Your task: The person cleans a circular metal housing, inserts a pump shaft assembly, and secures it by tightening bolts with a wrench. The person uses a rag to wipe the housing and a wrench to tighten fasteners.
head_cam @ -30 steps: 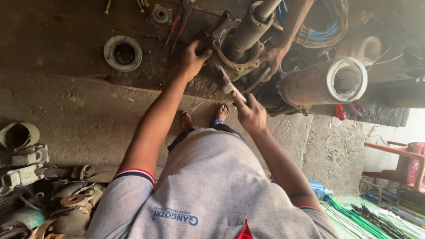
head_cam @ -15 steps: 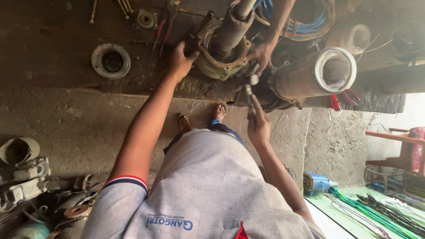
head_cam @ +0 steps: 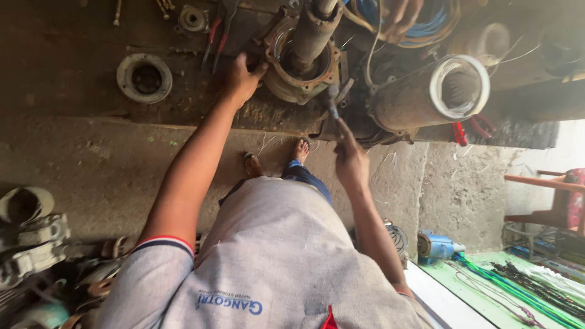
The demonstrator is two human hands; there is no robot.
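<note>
Your left hand (head_cam: 242, 78) rests flat against the left rim of the flanged pump housing (head_cam: 301, 68), fingers spread over the metal and the thumb up on the flange edge; it presses rather than grips. The housing sits on the dark, greasy workbench (head_cam: 73, 85), at the far middle of the scene, with a steel shaft (head_cam: 314, 27) rising out of its bore and tilted toward the far right.

Your right hand (head_cam: 350, 159) is closed around the handle of a small hammer (head_cam: 334, 100), forefinger stretched along the handle. The hammer head is just beside the housing's right flange; whether it touches, you cannot tell from this view.

Right of the housing lies a grey cylindrical motor body (head_cam: 429, 97) on its side, open end with a pale rim facing right. Red-handled pliers (head_cam: 214, 36) lie on the bench just left of your left hand. Further left sits a loose round flange ring (head_cam: 144, 77).

Another person's hand (head_cam: 399, 15) is at the far edge, over coiled blue wire (head_cam: 439, 24), fingers curled; what it holds is hidden.

Near right, on the floor, a blue motor unit (head_cam: 436, 247) lies beside a green mat (head_cam: 487, 286).
</note>
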